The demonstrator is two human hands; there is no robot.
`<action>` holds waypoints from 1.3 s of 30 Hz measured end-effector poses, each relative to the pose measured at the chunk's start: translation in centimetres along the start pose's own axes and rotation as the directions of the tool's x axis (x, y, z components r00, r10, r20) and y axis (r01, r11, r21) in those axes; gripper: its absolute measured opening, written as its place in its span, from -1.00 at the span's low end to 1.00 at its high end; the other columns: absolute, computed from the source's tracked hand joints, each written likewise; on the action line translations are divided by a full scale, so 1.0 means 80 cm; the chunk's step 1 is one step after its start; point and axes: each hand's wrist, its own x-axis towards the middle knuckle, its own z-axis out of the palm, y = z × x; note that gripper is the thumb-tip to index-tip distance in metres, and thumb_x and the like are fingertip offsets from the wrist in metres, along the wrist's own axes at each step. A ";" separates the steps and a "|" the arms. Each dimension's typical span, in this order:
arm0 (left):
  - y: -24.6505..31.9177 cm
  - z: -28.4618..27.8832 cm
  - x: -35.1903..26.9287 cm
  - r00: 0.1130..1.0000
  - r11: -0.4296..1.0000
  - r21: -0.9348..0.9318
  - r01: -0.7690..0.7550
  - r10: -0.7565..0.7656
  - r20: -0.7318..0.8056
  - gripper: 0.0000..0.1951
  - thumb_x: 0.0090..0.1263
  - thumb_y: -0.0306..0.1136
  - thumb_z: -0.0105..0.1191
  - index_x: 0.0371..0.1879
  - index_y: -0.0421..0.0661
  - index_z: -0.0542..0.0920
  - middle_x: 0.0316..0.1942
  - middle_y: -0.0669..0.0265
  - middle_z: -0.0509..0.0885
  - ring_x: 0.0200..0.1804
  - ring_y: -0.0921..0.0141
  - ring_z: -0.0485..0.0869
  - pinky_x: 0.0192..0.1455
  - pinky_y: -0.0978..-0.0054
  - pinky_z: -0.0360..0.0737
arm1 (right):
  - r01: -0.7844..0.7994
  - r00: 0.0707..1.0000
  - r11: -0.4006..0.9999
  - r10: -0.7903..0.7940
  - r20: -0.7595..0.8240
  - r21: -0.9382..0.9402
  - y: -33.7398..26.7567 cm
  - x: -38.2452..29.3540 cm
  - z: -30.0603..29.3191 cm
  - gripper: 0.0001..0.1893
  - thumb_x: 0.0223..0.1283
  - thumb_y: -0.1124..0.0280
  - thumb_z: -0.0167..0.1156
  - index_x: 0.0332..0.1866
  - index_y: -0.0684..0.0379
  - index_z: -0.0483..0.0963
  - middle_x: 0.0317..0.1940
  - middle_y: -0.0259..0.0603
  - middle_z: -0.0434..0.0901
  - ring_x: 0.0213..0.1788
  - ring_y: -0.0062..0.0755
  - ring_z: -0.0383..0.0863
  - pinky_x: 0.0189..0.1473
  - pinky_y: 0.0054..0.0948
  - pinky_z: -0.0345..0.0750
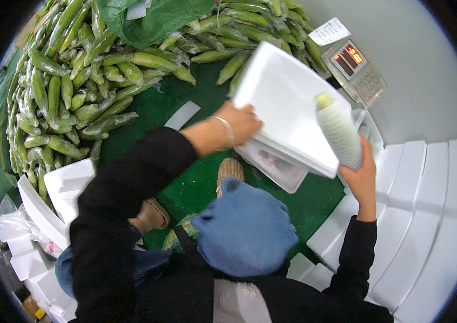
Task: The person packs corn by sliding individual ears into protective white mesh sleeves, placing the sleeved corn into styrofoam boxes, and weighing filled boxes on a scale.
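Observation:
My left hand [240,123], with a bangle at the wrist, grips the near-left edge of a tilted white foam box [289,105]. In my right hand [361,173] is an ear of corn [337,129] in a white foam net sleeve, its pale yellow-green tip pointing up and away from me. The sleeved corn is in front of the box's right side. Below the box, partly hidden by it, a shallow pale tray [289,179] rests low down. A digital scale [353,68] with a lit red display stands beyond the box at the right.
Plastic-wrapped green ears of corn [54,93] lie heaped at the left and far side, near a green sack [147,20]. White foam boxes [410,202] are stacked at the right, others [34,262] at the left. A white strip [182,115] lies on the green floor covering [196,173].

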 end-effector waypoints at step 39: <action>-0.137 0.145 -0.051 0.782 -0.623 -0.694 -0.360 -0.608 0.139 -0.49 0.42 -0.33 -0.11 0.29 -0.25 0.17 -0.11 0.07 0.59 -0.13 0.30 0.63 -0.09 0.38 0.61 | -0.667 0.745 -0.226 -0.202 0.636 0.710 -0.089 0.113 0.418 -0.69 0.16 0.44 0.20 0.01 0.23 0.45 -0.12 -0.36 0.56 -0.07 -0.58 0.50 0.06 -0.54 0.42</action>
